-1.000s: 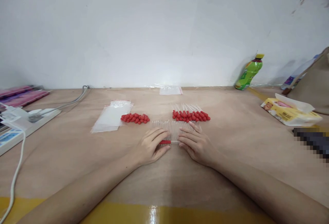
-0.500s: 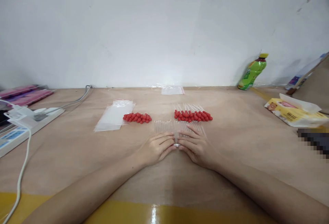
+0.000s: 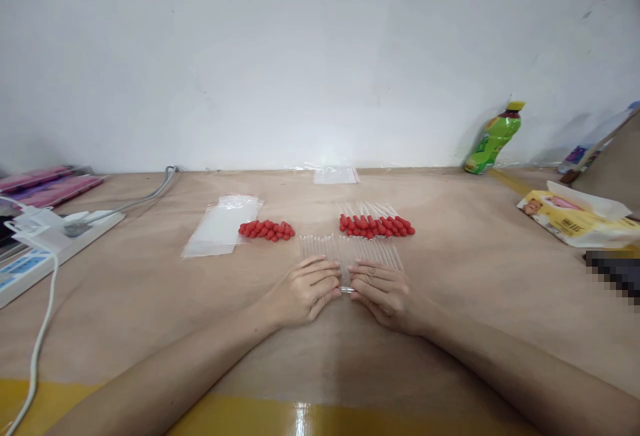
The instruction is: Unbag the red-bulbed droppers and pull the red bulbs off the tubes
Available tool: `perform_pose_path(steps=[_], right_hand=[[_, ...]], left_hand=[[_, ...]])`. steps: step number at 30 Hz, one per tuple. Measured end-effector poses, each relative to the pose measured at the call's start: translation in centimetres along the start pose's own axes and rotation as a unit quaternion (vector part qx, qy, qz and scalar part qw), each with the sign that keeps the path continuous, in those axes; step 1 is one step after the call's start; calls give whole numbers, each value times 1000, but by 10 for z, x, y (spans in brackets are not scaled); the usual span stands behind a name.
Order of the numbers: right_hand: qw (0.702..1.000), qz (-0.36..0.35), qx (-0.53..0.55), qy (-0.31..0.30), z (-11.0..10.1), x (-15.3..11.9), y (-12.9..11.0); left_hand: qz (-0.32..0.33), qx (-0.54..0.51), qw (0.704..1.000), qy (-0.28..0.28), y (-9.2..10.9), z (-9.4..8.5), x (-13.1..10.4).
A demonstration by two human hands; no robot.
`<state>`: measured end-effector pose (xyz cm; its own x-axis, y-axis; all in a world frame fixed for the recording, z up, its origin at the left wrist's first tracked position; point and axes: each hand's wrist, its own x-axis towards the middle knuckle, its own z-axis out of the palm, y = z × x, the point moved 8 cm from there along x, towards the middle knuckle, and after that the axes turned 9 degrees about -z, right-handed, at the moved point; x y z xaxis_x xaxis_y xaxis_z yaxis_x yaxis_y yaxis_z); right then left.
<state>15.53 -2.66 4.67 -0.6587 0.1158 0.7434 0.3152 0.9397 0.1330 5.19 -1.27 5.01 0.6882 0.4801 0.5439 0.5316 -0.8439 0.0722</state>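
Note:
My left hand (image 3: 309,291) and my right hand (image 3: 387,295) face each other low over the table, thumbs and fingers closed on the two ends of a clear glass dropper tube (image 3: 346,289). Only its shiny middle shows between them; the ends are hidden. Just beyond the fingers, two rows of glass dropper tubes lie side by side, the left row (image 3: 319,247) and the right row (image 3: 383,251). Behind the right row are several droppers with red rubber bulbs (image 3: 375,225), bulbs toward me. A heap of loose red rubber bulbs (image 3: 267,229) lies to the left.
Clear zip bags (image 3: 217,226) lie left of the bulbs, another bag (image 3: 336,176) by the wall. A power strip (image 3: 95,236) with cables is at far left. On the right are a green bottle (image 3: 493,139), a yellow tissue pack (image 3: 575,219) and a pixelated dark object (image 3: 613,273).
Both hands have come slightly nearer to me with the tube between them. The right fingers have lowered off the right row, so more of those tubes shows.

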Motion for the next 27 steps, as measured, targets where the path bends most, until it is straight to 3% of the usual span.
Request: perform_pose_path(steps=[7, 16, 23, 27], right_hand=[[1000, -21, -15, -13, -4, -3, -3], [998, -54, -37, -18, -16, -7, -9], [988, 108, -110, 17, -34, -22, 30], [979, 178, -101, -3, -26, -17, 44]], left_hand=[[-6, -9, 1000, -19, -1, -1, -2], [16, -10, 1000, 15, 0, -7, -9], [-92, 11, 986, 139, -41, -44, -14], [-239, 20, 952, 191, -87, -76, -10]])
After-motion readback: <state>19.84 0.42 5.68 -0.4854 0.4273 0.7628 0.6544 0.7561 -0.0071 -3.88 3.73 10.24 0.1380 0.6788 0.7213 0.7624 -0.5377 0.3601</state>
